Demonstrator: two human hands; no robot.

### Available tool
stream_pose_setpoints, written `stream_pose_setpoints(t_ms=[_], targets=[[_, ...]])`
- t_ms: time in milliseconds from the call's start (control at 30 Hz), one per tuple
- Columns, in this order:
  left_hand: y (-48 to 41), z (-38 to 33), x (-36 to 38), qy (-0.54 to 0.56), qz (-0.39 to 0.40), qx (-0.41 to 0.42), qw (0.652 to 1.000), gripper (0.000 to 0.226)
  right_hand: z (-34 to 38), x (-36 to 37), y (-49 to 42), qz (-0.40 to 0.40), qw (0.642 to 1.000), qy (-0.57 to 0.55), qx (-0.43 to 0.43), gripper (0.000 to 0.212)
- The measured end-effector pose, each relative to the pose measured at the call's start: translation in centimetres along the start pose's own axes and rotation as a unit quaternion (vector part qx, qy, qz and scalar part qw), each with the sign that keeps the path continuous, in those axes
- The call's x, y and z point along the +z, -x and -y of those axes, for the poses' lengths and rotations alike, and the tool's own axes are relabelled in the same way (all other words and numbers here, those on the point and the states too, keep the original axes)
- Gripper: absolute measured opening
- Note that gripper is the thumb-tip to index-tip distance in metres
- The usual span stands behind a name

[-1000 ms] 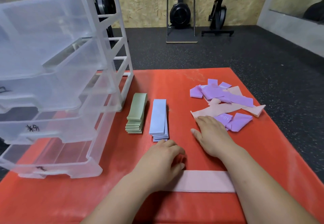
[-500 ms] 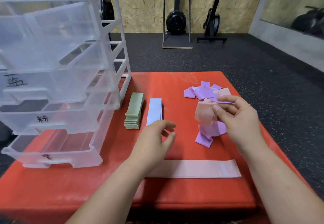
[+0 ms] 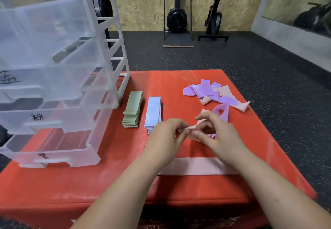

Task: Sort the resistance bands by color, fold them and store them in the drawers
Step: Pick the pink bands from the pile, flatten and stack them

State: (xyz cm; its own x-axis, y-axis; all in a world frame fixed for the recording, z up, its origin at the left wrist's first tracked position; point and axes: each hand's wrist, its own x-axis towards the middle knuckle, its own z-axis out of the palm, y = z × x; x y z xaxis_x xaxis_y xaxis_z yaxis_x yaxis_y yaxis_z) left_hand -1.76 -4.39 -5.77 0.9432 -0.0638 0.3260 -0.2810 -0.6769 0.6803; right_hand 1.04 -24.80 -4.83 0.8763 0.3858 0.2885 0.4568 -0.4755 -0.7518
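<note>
Red mat | left hand, right hand pinch pink band mid-mat | drawers at left edge

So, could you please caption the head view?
Left hand and right hand pinch a pink resistance band beside the green stack and blue stack.

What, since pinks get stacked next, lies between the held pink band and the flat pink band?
Nothing visible on the red mat lies between them. The left hand and right hand pinch the held pink band just beyond the flat pink band; a purple band seems caught with it.
</note>
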Motion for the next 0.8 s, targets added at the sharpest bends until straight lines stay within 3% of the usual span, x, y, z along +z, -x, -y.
stream_pose_setpoints(t_ms=[100, 233, 300, 433, 500, 633, 800], targets=[[-0.2, 0.0, -0.1, 0.044, -0.036, -0.008, 0.998, 0.004, -2.8, 0.4, 0.1, 0.052, 0.993, 0.100, 0.034, 0.057], [-0.5, 0.0, -0.7, 0.081, -0.106, -0.017, 0.991, 0.007, -5.5, -0.5, -0.7, -0.027, 0.967, 0.251, 0.041, 0.026], [-0.6, 0.1, -1.1, 0.111, -0.151, -0.031, 0.982, 0.007, -6.0, -1.6, -1.4, -0.083, 0.952, 0.294, 0.027, 0.023], [-1.2, 0.1, -1.8, 0.160, -0.227, -0.062, 0.959, 0.007, -5.2, -4.2, -2.8, -0.213, 0.931, 0.297, 0.002, 0.024], [-1.4, 0.3, -1.9, 0.175, -0.232, -0.077, 0.954, 0.007, -4.5, -4.9, -3.0, -0.200, 0.938, 0.282, -0.004, 0.024], [-1.3, 0.7, -2.0, 0.176, -0.235, -0.093, 0.952, 0.007, -4.5, -5.3, -2.6, -0.071, 0.977, 0.197, 0.036, 0.027], [-1.1, 0.6, -2.7, 0.156, -0.258, -0.085, 0.950, 0.007, -3.0, -6.6, -2.3, -0.163, 0.953, 0.245, -0.065, 0.031]])
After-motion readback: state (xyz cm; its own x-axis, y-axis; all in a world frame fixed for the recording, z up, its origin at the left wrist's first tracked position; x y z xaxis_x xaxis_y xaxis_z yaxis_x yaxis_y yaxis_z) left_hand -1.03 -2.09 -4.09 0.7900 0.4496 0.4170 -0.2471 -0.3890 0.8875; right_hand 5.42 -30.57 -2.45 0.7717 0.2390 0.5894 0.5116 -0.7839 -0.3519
